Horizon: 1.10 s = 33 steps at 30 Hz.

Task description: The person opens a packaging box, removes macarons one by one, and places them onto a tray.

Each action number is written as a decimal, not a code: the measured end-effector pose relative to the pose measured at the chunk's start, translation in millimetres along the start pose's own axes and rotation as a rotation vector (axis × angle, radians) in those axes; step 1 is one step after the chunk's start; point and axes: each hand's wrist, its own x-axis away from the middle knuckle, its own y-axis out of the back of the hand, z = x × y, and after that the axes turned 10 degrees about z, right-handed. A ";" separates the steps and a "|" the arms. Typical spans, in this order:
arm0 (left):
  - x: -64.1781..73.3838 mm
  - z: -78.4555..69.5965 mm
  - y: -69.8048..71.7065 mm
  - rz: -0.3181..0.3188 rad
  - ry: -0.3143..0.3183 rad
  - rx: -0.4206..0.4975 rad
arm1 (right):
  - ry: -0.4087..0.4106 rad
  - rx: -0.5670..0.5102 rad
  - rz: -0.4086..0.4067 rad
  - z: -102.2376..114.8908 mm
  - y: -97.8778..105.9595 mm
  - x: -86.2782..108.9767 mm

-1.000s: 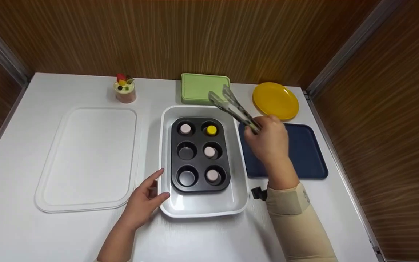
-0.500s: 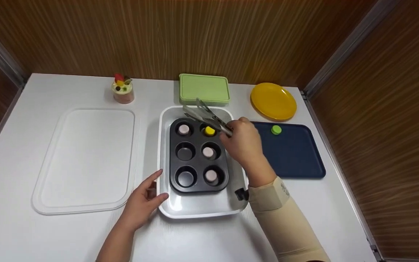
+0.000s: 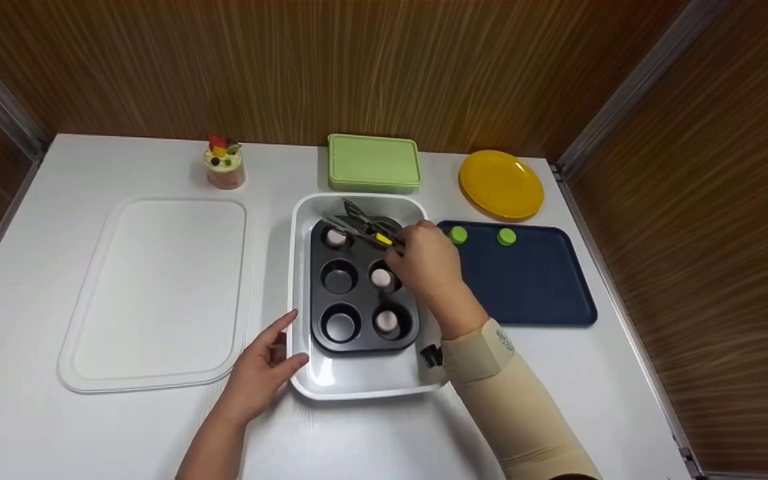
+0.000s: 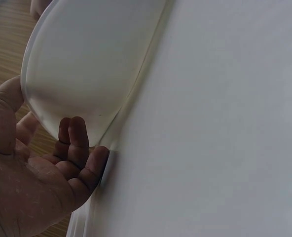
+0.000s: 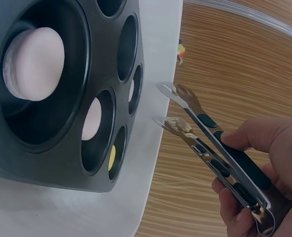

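Observation:
My right hand (image 3: 427,263) grips the kitchen tongs (image 3: 347,223) over the far right of a dark six-cup muffin tin (image 3: 361,303). The tong arms stand apart in the right wrist view, with nothing between the tips. A small yellow round piece (image 3: 383,239) sits in the far right cup, partly hidden by the tongs. Pale pink round pieces lie in the far left cup (image 3: 336,237), the middle right cup (image 3: 381,278) and the near right cup (image 3: 387,321). The tin rests inside a white tub (image 3: 357,385). My left hand (image 3: 259,373) touches the tub's left rim, thumb and fingers extended.
A white lid (image 3: 157,293) lies at the left. Behind stand a dessert cup (image 3: 225,170) and a green lidded box (image 3: 374,162). At the right are a yellow plate (image 3: 501,183) and a navy tray (image 3: 524,287) bearing green pieces (image 3: 506,237). Wood panels surround the table.
My right hand has moved the tongs left and down, from beside the navy tray to over the tin. Two green pieces on the tray have come into sight. My left hand stays at the rim.

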 end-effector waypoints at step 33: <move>0.8 -1.9 -0.7 -0.003 -0.002 -0.010 | -0.020 0.097 0.041 6.3 -20.1 -2.7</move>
